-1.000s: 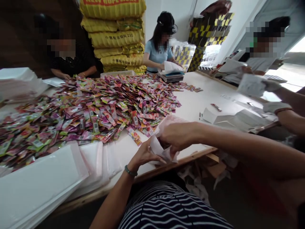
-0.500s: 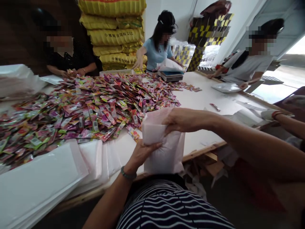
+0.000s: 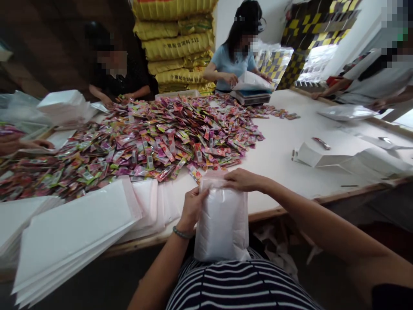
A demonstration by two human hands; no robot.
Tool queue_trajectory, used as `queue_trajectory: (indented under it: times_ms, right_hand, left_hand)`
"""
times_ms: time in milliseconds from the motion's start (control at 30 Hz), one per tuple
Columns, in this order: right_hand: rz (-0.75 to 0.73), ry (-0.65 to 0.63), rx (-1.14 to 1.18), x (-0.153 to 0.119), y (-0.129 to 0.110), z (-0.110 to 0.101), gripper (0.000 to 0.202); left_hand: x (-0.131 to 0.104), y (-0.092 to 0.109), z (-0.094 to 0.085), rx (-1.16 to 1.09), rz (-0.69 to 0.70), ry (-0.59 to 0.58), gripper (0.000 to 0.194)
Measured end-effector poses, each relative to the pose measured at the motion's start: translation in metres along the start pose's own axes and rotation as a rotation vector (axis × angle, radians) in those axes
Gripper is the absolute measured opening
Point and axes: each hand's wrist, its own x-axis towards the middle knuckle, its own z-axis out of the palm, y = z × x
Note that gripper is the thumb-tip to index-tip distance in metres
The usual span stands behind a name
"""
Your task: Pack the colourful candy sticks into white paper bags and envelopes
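Note:
A plump white padded mailer (image 3: 222, 224) stands upright against my striped shirt, at the table's front edge. My left hand (image 3: 193, 204) pinches its upper left side, thumb on the front face. My right hand (image 3: 241, 179) grips the top right by the pinkish flap, fingers bent over it. What fills the mailer is hidden. Just beyond it spreads a big heap of small colourful sachets (image 3: 167, 142). To the left of my left hand lies a fanned stack of flat white mailers (image 3: 77, 228).
Co-workers stand around the white table (image 3: 277, 150). One in light blue (image 3: 237, 64) handles a white bag on a scale (image 3: 251, 98). Yellow sacks (image 3: 180, 47) are piled behind. A bent white mailer (image 3: 322, 155) and a lone sachet (image 3: 321, 143) lie at right.
The mailer's top has been drawn up and its flap now shows between my hands. My right hand has moved to the top edge. The view has shifted left.

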Motion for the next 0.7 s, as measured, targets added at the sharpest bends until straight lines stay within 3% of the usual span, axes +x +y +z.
queue_trajectory:
  times_ms: [67, 133, 200, 267, 367, 433, 500, 600, 700]
  right_hand:
    - [0.121, 0.061, -0.036, -0.005, -0.006, 0.000, 0.026]
    - [0.176, 0.238, -0.096, -0.005, -0.020, 0.004, 0.027]
    - [0.114, 0.387, -0.159, 0.002, -0.036, 0.009, 0.026]
    - [0.023, 0.405, -0.199, 0.013, -0.047, 0.012, 0.025]
    - [0.059, 0.411, -0.093, 0.026, -0.043, 0.011, 0.024]
    - [0.126, 0.541, 0.046, 0.027, -0.032, 0.011, 0.026]
    - [0.063, 0.643, 0.134, 0.022, -0.023, 0.012, 0.027]
    - [-0.112, 0.570, 0.091, 0.013, -0.023, 0.018, 0.026]
    - [-0.045, 0.494, 0.024, 0.014, -0.032, 0.025, 0.023]
  left_hand:
    - [-0.001, -0.004, 0.003, -0.009, 0.012, 0.049, 0.050]
    - [-0.003, -0.007, 0.007, -0.001, 0.045, 0.068, 0.048]
    - [-0.004, -0.008, 0.010, 0.027, 0.122, 0.056, 0.047]
    - [-0.006, -0.005, 0.013, 0.070, 0.212, 0.030, 0.048]
    - [-0.009, 0.001, 0.015, 0.104, 0.219, 0.010, 0.050]
    - [-0.010, 0.002, 0.015, 0.089, 0.174, -0.010, 0.054]
    - [-0.010, 0.002, 0.015, 0.092, 0.171, -0.037, 0.056]
    - [-0.008, 0.002, 0.016, 0.146, 0.209, -0.051, 0.054]
    - [-0.007, 0.003, 0.018, 0.187, 0.217, -0.078, 0.051]
